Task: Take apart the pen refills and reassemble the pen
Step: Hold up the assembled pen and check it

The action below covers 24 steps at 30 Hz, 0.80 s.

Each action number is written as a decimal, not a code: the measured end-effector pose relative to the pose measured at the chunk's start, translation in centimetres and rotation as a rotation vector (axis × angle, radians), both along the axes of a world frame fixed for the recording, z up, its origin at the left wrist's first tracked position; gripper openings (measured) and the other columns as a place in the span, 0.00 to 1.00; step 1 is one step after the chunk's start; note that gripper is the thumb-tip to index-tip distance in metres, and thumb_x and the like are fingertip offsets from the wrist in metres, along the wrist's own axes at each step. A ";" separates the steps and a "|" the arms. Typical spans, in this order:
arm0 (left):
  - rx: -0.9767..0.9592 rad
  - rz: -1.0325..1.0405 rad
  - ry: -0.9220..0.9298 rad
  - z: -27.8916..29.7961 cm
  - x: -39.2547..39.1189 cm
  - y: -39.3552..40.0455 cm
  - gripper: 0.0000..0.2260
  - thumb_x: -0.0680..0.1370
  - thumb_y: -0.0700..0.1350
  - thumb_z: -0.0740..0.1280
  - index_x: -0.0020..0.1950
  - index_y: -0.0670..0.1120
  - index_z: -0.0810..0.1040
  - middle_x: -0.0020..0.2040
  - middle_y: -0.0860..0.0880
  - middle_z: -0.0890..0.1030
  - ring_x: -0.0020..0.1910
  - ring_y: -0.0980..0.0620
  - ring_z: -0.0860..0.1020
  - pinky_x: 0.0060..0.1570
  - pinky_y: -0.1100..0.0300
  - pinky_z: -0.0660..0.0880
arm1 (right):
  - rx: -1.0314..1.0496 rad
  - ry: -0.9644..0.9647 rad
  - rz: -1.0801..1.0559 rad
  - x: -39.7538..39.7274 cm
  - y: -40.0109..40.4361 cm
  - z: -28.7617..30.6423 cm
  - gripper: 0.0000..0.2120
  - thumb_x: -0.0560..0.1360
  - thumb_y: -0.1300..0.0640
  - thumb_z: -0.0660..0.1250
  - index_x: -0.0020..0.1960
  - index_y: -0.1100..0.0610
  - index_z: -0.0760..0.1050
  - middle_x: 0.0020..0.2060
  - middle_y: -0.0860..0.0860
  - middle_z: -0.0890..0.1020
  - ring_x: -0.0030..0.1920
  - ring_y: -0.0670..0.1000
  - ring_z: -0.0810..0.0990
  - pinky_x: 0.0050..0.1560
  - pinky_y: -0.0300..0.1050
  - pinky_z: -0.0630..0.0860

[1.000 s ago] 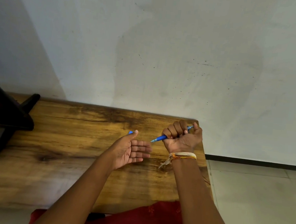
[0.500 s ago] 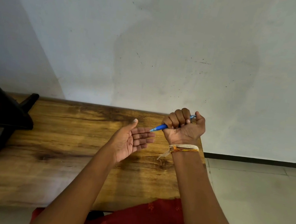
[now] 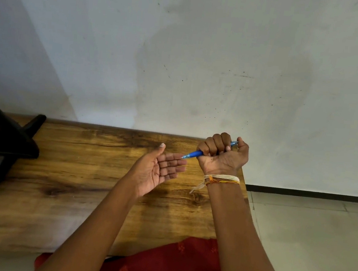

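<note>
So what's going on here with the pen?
A person is working over a wooden table. The right hand grips a blue pen in a fist, its tip pointing at the left hand, which is held open, palm up and empty, right beside the tip. The pen looks whole from here; no loose parts show on the table.

pen (image 3: pixel 196 153): mid-barrel hidden inside curled fingers (image 3: pixel 213 144) of right hand (image 3: pixel 223 156) | dark stand (image 3: pixel 3 139): cut off at left edge
</note>
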State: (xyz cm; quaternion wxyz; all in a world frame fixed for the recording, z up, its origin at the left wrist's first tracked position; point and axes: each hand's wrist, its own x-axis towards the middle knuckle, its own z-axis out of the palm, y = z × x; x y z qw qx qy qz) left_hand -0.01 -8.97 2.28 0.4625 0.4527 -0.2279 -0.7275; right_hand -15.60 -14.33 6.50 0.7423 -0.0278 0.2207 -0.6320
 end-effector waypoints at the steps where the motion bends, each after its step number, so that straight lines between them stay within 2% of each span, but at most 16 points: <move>1: 0.003 0.002 0.003 0.1 -0.1 0.0 0.25 0.81 0.56 0.53 0.47 0.43 0.85 0.50 0.42 0.85 0.47 0.47 0.85 0.44 0.59 0.80 | -0.002 0.004 0.001 0.0 0.0 0.0 0.19 0.65 0.47 0.55 0.20 0.55 0.60 0.15 0.48 0.59 0.23 0.47 0.49 0.26 0.35 0.52; 11: 0.012 -0.012 0.014 1.0 -0.2 0.6 0.24 0.80 0.56 0.53 0.52 0.41 0.82 0.52 0.41 0.85 0.50 0.46 0.84 0.44 0.59 0.81 | 0.003 0.009 -0.023 0.0 0.1 0.8 0.17 0.64 0.47 0.55 0.20 0.54 0.60 0.16 0.48 0.59 0.24 0.47 0.49 0.26 0.34 0.52; 17: 0.005 -0.004 -0.008 2.1 -0.1 0.6 0.23 0.81 0.55 0.53 0.50 0.42 0.83 0.51 0.41 0.85 0.49 0.46 0.84 0.43 0.59 0.81 | -0.002 0.004 -0.018 0.3 0.2 1.2 0.18 0.65 0.46 0.55 0.20 0.55 0.60 0.16 0.47 0.59 0.24 0.47 0.49 0.26 0.34 0.52; 21: -0.031 -0.042 -0.109 4.2 0.4 0.4 0.23 0.81 0.55 0.53 0.50 0.42 0.83 0.50 0.41 0.85 0.49 0.46 0.84 0.47 0.57 0.80 | -0.030 -0.027 -0.021 0.3 0.1 2.6 0.19 0.66 0.47 0.55 0.20 0.55 0.60 0.16 0.48 0.59 0.23 0.47 0.50 0.24 0.35 0.53; 24: -0.035 -0.055 -0.105 6.1 0.6 0.7 0.24 0.81 0.55 0.52 0.51 0.41 0.83 0.50 0.41 0.85 0.48 0.47 0.84 0.49 0.58 0.79 | -0.073 -0.100 -0.007 0.3 0.5 3.9 0.20 0.66 0.46 0.54 0.20 0.55 0.60 0.16 0.48 0.59 0.23 0.47 0.50 0.25 0.35 0.53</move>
